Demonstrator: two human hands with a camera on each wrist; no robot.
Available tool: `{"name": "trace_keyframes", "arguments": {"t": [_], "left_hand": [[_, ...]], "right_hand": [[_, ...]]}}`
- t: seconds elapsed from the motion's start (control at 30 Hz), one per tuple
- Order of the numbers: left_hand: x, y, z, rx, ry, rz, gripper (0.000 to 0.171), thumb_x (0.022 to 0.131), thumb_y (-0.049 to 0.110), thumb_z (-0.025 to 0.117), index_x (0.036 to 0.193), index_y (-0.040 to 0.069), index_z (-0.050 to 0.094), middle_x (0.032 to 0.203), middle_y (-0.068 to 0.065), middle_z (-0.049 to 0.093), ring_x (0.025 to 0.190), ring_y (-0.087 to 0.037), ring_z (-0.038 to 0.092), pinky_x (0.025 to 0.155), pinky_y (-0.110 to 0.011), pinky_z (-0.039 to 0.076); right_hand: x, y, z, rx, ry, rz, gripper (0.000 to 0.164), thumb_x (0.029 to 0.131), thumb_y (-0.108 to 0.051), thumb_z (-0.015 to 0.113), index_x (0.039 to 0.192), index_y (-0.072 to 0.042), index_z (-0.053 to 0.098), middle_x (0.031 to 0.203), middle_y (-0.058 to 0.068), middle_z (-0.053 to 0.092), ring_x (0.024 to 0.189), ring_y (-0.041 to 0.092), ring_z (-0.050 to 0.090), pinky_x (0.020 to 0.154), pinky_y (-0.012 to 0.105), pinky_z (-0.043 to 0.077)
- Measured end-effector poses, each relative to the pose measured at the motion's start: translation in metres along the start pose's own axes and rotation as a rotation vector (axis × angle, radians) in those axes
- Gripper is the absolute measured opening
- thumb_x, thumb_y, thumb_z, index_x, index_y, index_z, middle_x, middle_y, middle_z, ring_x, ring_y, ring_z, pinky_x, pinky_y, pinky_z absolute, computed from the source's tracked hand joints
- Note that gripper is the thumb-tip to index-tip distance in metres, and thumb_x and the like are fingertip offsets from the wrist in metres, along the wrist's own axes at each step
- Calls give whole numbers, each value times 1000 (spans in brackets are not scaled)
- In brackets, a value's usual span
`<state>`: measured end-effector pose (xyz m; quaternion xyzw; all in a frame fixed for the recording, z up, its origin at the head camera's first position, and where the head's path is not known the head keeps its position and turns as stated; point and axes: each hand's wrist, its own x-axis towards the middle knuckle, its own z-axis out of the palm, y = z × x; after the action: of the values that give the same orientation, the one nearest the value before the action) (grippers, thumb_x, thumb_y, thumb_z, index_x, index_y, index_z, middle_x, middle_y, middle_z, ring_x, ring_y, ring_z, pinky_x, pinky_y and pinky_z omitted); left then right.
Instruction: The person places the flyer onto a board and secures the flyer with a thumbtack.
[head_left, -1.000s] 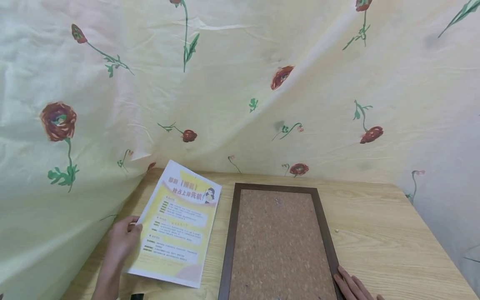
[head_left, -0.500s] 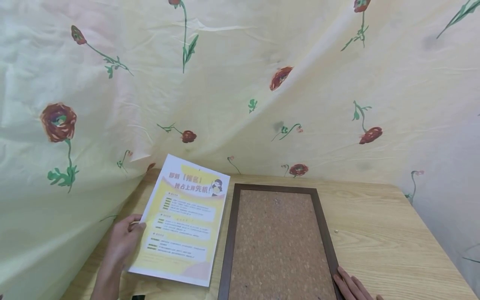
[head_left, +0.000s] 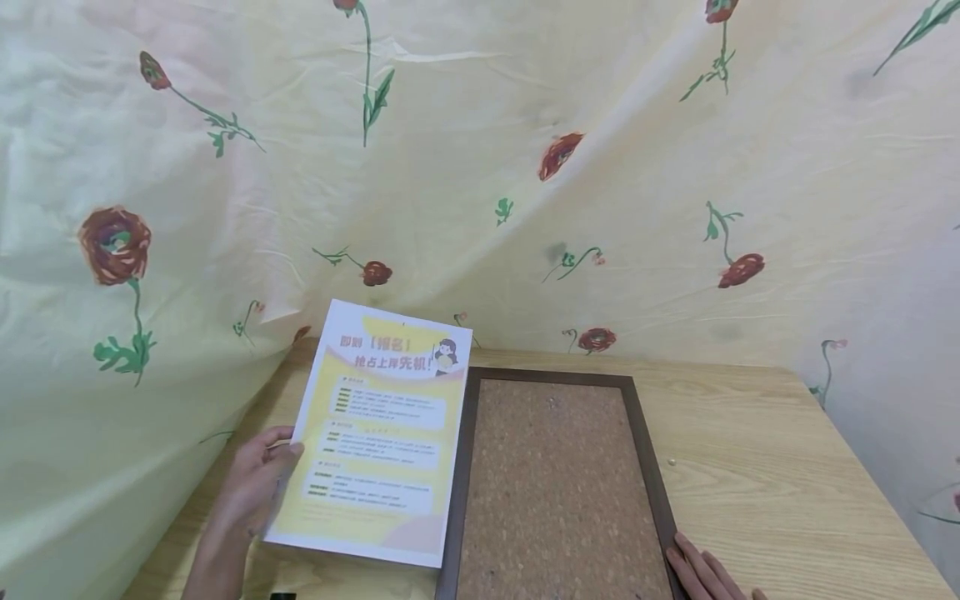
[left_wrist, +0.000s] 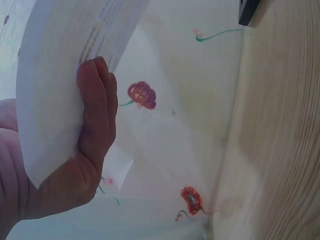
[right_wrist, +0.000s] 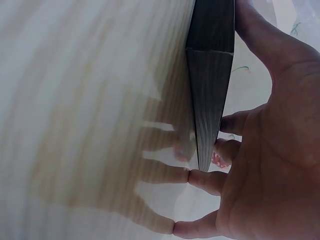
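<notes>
A printed flyer (head_left: 382,433), yellow and white with a small cartoon figure, is pinched at its left edge by my left hand (head_left: 258,479). It is raised and tilted, its lower right corner overlapping the left frame of the cork board (head_left: 555,483). In the left wrist view, the sheet (left_wrist: 50,95) bends slightly between thumb and fingers (left_wrist: 97,110). The dark-framed board lies on the table, its near end out of view. My right hand (head_left: 705,571) rests against its right side; in the right wrist view, extended fingers (right_wrist: 207,181) reach the frame (right_wrist: 212,90) and tabletop.
A small round pin-like item (head_left: 672,462) lies on the wooden table (head_left: 795,492) right of the board. A black object (head_left: 282,596) shows at the bottom edge, near the left wrist. A floral cloth (head_left: 465,192) hangs behind and along the left side.
My left hand has moved the flyer right and slightly upward, from beside the board to overlapping its left frame. The right hand and the board have stayed in place.
</notes>
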<state>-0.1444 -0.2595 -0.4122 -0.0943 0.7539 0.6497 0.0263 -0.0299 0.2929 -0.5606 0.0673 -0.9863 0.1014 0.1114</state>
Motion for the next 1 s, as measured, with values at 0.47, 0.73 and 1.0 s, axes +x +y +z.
{"name": "trace_keyframes", "arguments": {"t": [0.47,0.73,1.0], "left_hand": [[-3,1,19,-235,-132,41,24,101,-1,45,123,-9,45,100,-13,73,86,-29,72,73,-43,58],[-7,3,30,-277,-212,40,26,102,0,44,127,-7,43,107,-14,72,93,-31,71,78,-46,57],[-7,0,44,-320,-293,33,27,103,3,44,128,-7,42,111,-17,70,96,-33,70,80,-47,56]], "right_hand": [[0,2,-1,8,11,-7,77,66,-60,79,123,-10,66,133,4,61,110,41,61,78,84,31],[1,2,-4,3,-12,1,77,67,-61,77,124,-11,66,133,6,61,112,41,60,78,84,31],[3,5,-3,6,-16,4,77,69,-64,75,125,-12,67,134,4,60,113,39,60,78,84,31]]}}
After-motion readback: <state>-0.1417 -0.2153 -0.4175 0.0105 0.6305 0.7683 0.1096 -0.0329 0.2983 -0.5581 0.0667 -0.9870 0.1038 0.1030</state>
